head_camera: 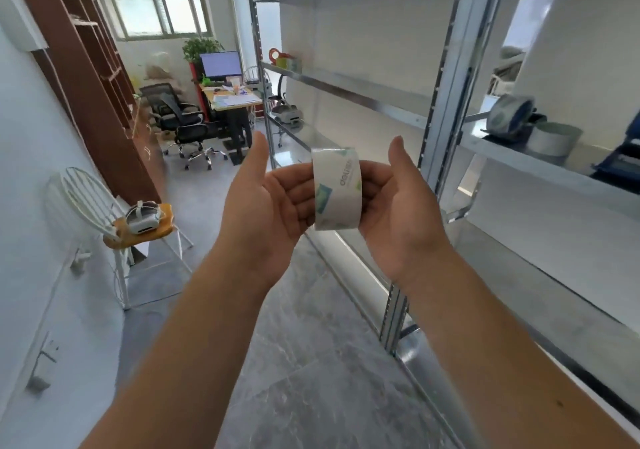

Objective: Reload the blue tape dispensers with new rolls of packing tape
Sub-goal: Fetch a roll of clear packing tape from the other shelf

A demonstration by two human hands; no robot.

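Note:
A white roll of packing tape [337, 189] with green printing is held edge-on in front of me, above the floor. My left hand [266, 202] cups it from the left, fingers against its side, thumb raised. My right hand [398, 202] holds it from the right, thumb up. On the metal shelf at the right stands a blue tape dispenser [512, 117] with a roll in it. A second blue dispenser [620, 164] is partly cut off at the right edge.
A metal shelving rack [440, 157] runs along the right. A grey-white roll or cup [554, 138] sits beside the dispenser. At the left, a white wire chair [93, 206] carries a headset [143, 218]. Office chairs [187, 126] and a desk [232, 100] stand at the back.

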